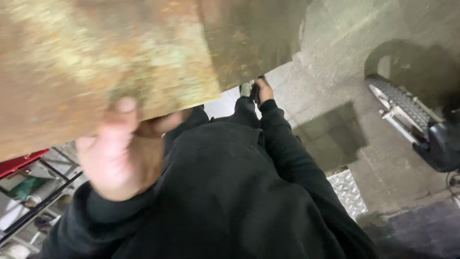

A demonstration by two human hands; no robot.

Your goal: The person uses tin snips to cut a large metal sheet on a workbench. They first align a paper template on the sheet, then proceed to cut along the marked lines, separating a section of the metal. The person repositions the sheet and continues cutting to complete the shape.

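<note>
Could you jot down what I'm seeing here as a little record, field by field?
View: head camera looking down the person's own body
Main thing: large rusty metal sheet, blurred, filling the upper left
Left hand: at the sheet's near edge, thumb up on its face
Right hand: at the sheet's far lower edge; grip unclear
Clothing: dark long-sleeved top
Ground: grey concrete floor, with a patterned metal plate
Right side: tyre of a parked two-wheeler
Lower left: metal rack with a red part
</note>
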